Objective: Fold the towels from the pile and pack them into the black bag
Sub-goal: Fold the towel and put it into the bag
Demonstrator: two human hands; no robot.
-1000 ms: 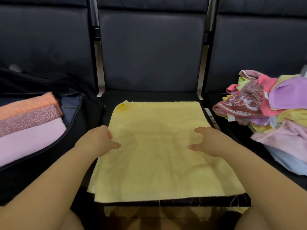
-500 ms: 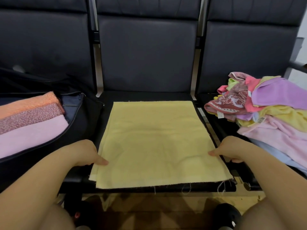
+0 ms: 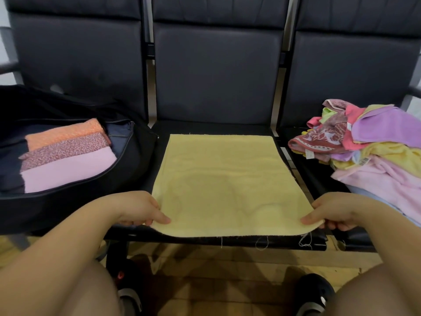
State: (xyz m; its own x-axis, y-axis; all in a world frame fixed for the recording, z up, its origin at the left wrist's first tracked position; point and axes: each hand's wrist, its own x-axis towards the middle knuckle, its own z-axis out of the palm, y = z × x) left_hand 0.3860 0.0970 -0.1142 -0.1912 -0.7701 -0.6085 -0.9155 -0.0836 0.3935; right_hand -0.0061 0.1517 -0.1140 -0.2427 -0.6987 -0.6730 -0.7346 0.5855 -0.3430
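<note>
A row of three black padded seats point(image 3: 216, 71) filled the view from nine to three o'clock. On the nine o'clock seat sat the open black fabric bag point(image 3: 75, 201), holding three folded towels side by side: orange point(image 3: 65, 133), speckled maroon point(image 3: 66, 150) and plain pink point(image 3: 68, 168). At three o'clock lay the loose pile of mixed pink, purple, yellow and patterned towels point(image 3: 373, 147). The pale yellow rectangular towel point(image 3: 225, 183) lay flat on the centre seat. The left hand point(image 3: 136, 208) pinched its near corner at seven o'clock, thumb on top; the right hand point(image 3: 330, 212) pinched the corner at five o'clock, and both corners were slightly raised.
</note>
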